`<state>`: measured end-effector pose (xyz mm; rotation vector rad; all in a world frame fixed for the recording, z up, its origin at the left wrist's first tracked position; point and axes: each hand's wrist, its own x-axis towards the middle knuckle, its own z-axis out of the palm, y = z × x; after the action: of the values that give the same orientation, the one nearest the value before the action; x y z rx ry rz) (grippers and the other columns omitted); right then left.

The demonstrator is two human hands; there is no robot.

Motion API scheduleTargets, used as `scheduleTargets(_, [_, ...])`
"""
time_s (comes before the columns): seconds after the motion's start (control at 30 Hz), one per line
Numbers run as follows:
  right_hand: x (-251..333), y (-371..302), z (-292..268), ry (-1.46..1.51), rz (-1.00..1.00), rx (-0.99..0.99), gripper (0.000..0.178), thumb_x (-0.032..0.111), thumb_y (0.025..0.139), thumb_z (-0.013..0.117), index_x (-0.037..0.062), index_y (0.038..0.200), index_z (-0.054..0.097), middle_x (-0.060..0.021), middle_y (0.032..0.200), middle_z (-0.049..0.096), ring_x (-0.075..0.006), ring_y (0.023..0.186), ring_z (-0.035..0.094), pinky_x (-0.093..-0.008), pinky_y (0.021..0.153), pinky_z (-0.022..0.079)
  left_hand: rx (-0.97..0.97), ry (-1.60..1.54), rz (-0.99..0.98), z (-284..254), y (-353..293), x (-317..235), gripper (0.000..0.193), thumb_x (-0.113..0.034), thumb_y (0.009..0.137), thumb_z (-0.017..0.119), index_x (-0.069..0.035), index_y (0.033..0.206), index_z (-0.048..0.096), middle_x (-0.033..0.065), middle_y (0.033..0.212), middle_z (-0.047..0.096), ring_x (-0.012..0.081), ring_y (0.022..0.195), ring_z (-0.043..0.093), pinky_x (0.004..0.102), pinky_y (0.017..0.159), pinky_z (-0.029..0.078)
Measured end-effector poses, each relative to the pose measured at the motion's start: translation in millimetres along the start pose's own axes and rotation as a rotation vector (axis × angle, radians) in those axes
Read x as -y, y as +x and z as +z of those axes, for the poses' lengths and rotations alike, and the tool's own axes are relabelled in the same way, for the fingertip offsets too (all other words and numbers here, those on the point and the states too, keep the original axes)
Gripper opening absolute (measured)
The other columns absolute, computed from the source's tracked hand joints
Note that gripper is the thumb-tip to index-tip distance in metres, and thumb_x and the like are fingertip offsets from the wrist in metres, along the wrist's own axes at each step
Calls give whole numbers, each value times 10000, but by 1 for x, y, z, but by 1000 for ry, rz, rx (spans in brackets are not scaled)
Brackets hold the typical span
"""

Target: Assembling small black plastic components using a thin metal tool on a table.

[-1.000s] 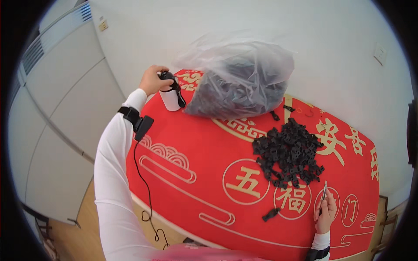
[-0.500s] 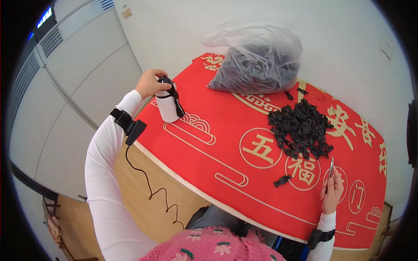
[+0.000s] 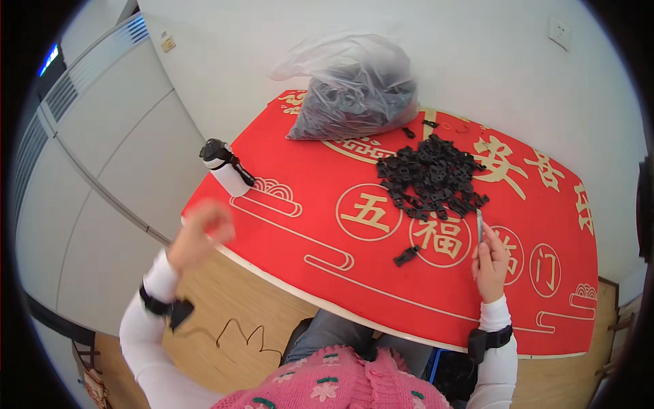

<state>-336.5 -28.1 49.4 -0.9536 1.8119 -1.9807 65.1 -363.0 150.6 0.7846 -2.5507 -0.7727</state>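
My left hand (image 3: 201,233), blurred by motion, is over the near left table edge, apart from the white bottle (image 3: 231,178); its curled fingers are too smeared to read. That bottle stands on the red tablecloth and has a black lid and a black strap. On the right, my right hand (image 3: 492,264) rests over the cloth, closed on a slim silver tool (image 3: 479,225) that points away from me; its exact kind cannot be made out. Just beyond its tip lies a heap of small black plastic parts (image 3: 432,174). One separate black part (image 3: 407,256) lies nearer, left of that hand.
A large translucent plastic bag (image 3: 357,95) full of dark pieces sits at the back of the table, near the wall. Two loose black parts (image 3: 409,132) lie between bag and heap. White cabinet doors (image 3: 116,123) stand at the left; a thin cable (image 3: 238,332) hangs below the left arm.
My left hand has let go of the bottle and come back toward me. The bottle stays standing on the cloth. My right hand still holds the silver tool. The view has shifted.
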Motion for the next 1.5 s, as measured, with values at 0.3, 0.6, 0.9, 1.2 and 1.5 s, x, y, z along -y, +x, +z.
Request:
scheduleTargets(0.3, [8,-13,25,37,-56,182,361,85,979,403,13,1329,455,18,693,491,4,447,369,-134,396,288,981,-388,-767,262,-346,130,339,-242,781,668,2,1016,674,117,1000,683,216,881,641,331,775,509])
scheduleTargets(0.6, [5,-20,24,56,7,172,367,67,970,397,16,1328,457,16,687,491,6,444,357,-134,395,277,789,-1010,-852,275,-406,82,542,-478,784,607,18,999,638,251,1025,639,390,846,632,465,751,481])
scheduleTargets(0.9, [2,-21,21,62,-47,202,367,42,957,415,2,1319,462,15,707,495,6,461,370,-141,409,281,935,-650,-767,247,-405,78,515,-419,814,609,19,1085,600,216,1124,608,321,952,597,424,817,467])
scheduleTargets(1.2, [-1,-18,24,58,-2,210,370,78,972,406,22,1335,451,24,692,483,9,449,348,-134,401,274,1184,-275,-633,220,-392,83,503,-353,847,610,19,1182,557,176,1235,573,244,1071,559,379,891,451])
scheduleTargets(1.5, [-8,-17,26,41,62,211,365,93,977,410,29,1335,452,24,691,477,4,450,352,-135,390,278,1108,-439,-788,182,-348,47,396,-386,884,544,-7,913,653,51,751,627,131,640,573,308,614,487])
